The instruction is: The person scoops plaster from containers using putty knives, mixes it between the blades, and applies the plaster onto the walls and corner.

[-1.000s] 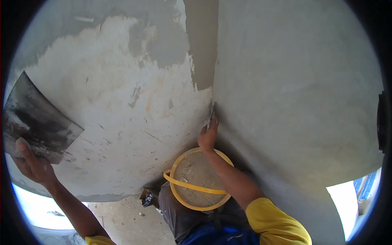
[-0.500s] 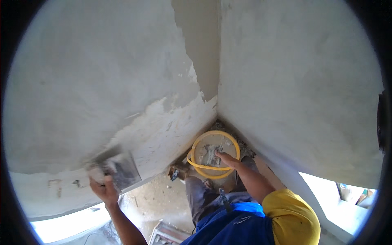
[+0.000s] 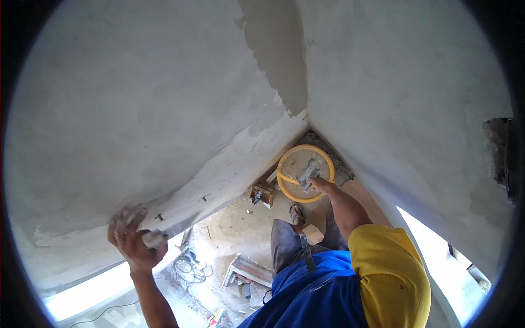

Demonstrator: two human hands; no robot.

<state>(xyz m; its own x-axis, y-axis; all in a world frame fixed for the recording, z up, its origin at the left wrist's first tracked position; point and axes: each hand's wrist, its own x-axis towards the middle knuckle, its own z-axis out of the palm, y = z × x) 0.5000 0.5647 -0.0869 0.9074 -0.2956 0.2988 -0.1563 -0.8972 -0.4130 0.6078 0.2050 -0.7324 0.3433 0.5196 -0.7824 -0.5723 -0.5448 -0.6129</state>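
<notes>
My left hand (image 3: pixel 133 240) is closed around a plastering trowel whose plate (image 3: pixel 185 223) lies nearly edge-on along the lower part of the left wall (image 3: pixel 136 109). Pale filler covers the fingers and the trowel's grip (image 3: pixel 155 239). Held low before the corner, my right hand (image 3: pixel 321 185) is closed on a flat tool smeared with grey putty (image 3: pixel 309 170); its exact kind is unclear. Beneath that tool a coiled yellow hose (image 3: pixel 331 164) lies on the floor. Smooth grey coating covers most of the left wall, with a darker ragged-edged strip (image 3: pixel 279 60) beside the corner.
The right wall (image 3: pixel 404 109) meets the left one at the corner and has a dark recess (image 3: pixel 499 147). A small open carton (image 3: pixel 262 194) stands by the wall base. Behind are a debris-filled frame (image 3: pixel 249 273) and tangled cable (image 3: pixel 188 268). Bright openings lie below both walls.
The trowel has turned from showing its broad plate to nearly edge-on, still against the left wall. My right hand and its tool appear higher and further right, as the whole view has shifted.
</notes>
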